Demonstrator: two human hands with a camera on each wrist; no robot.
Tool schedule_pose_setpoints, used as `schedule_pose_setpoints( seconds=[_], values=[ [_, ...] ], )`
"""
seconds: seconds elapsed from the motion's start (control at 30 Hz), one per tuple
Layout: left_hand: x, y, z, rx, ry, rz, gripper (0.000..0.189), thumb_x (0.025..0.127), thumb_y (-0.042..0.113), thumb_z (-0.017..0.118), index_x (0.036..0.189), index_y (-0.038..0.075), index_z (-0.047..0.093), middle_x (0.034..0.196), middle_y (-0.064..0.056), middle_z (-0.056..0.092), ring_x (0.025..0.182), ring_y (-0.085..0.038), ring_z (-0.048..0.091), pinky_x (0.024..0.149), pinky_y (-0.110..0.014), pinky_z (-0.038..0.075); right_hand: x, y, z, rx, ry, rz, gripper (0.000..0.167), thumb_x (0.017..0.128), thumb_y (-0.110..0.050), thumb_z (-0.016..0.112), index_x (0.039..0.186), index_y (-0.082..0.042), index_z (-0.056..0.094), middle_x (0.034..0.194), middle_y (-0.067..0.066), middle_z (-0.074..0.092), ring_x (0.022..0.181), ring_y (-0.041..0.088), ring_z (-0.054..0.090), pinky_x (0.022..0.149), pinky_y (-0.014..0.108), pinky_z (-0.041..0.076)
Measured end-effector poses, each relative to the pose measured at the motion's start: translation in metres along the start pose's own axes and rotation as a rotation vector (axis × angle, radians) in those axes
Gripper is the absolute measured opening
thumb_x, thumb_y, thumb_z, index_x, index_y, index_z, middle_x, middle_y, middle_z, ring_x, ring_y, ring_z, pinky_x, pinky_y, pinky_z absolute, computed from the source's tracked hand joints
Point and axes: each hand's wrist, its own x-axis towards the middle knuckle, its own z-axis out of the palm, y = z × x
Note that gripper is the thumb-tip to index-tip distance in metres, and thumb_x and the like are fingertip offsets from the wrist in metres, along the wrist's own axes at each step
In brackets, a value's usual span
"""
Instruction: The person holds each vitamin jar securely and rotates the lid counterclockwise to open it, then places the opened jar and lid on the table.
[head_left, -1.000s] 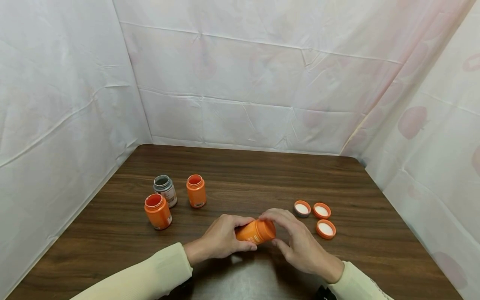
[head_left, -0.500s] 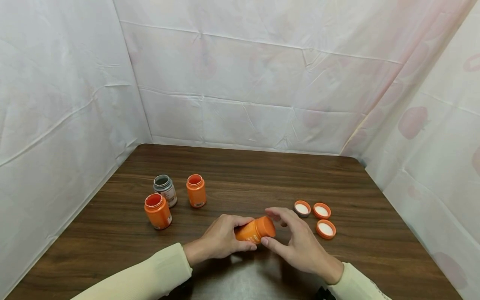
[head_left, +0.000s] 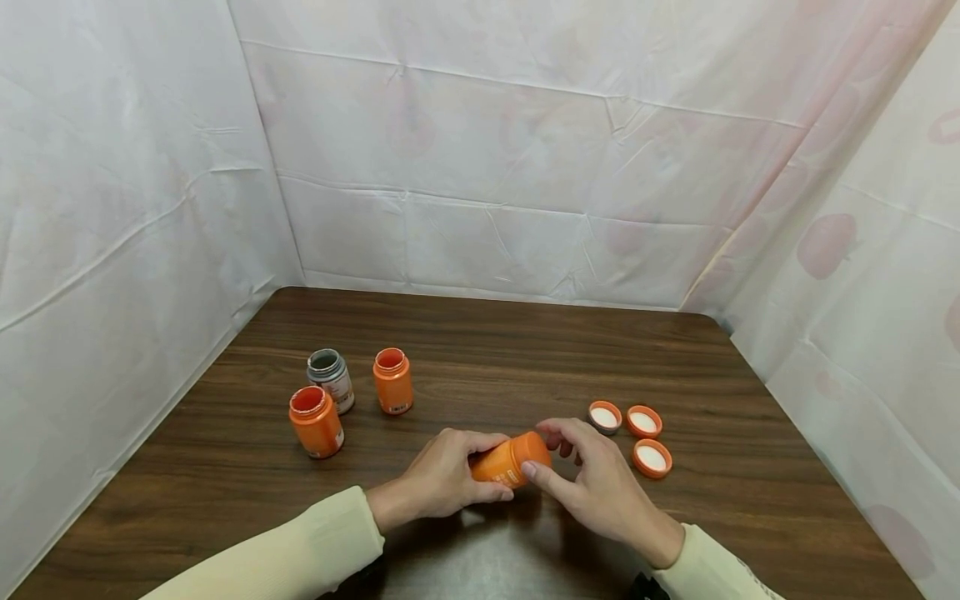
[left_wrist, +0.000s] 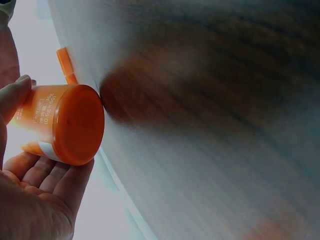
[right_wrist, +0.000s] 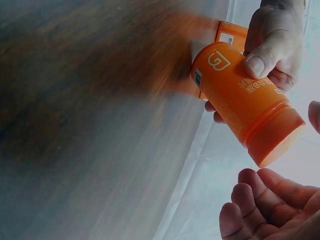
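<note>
An orange pill bottle (head_left: 495,465) lies tilted in my left hand (head_left: 442,477), which grips its body between thumb and fingers. Its orange screw cap (head_left: 531,451) is on and points right. In the right wrist view the bottle (right_wrist: 235,90) shows white lettering, and its cap (right_wrist: 276,136) lies between the thumb and fingers of my right hand (right_wrist: 270,210). A small gap parts that thumb from the cap; the fingertips are close beneath it. From the left wrist view, the round base of the bottle (left_wrist: 79,125) faces me. My right hand (head_left: 600,492) has loosely bent fingers.
On the left of the wooden table (head_left: 487,333) stand an uncapped grey bottle (head_left: 336,385) and two uncapped orange bottles, one nearer (head_left: 318,429) and one farther (head_left: 393,387). Several loose caps (head_left: 651,459) lie inside-up on the right. White sheeting (head_left: 480,167) surrounds the table.
My right hand's fingers have come off the cap's far side and shifted round it, with the thumb moving left and up. The left hand and bottle have stayed nearly still.
</note>
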Motion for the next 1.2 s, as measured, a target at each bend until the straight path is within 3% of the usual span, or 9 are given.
schedule_pose_setpoints(
  seconds=[0.5, 0.8, 1.2],
  values=[
    [-0.0003, -0.0005, 0.0002, -0.004, 0.000, 0.014, 0.049, 0.079, 0.030, 0.091, 0.124, 0.031, 0.072, 0.100, 0.018, 0.070, 0.081, -0.002, 0.061, 0.074, -0.024, 0.050, 0.0018, -0.0034, -0.0003, 0.022, -0.024, 0.024, 0.033, 0.089, -0.041, 0.081, 0.115, -0.022, 0.070, 0.093, -0.013, 0.062, 0.082, 0.006, 0.054, 0.070, 0.026, 0.048],
    [-0.0003, -0.0008, 0.0002, -0.009, -0.004, 0.021, 0.048, 0.080, 0.029, 0.091, 0.124, 0.030, 0.072, 0.098, 0.018, 0.070, 0.081, -0.002, 0.061, 0.074, -0.024, 0.050, 0.0022, -0.0023, -0.0014, 0.023, -0.028, -0.034, 0.033, 0.090, -0.036, 0.081, 0.119, -0.026, 0.068, 0.094, -0.013, 0.061, 0.084, 0.006, 0.053, 0.071, 0.026, 0.047],
    [-0.0006, -0.0003, -0.0010, -0.029, -0.022, 0.015, 0.048, 0.081, 0.028, 0.090, 0.125, 0.030, 0.072, 0.102, 0.017, 0.071, 0.081, -0.003, 0.061, 0.074, -0.024, 0.050, 0.0016, -0.0012, -0.0042, 0.036, -0.049, -0.103, 0.043, 0.087, -0.026, 0.085, 0.125, -0.018, 0.067, 0.102, -0.014, 0.062, 0.090, 0.007, 0.056, 0.076, 0.029, 0.050]
  ],
)
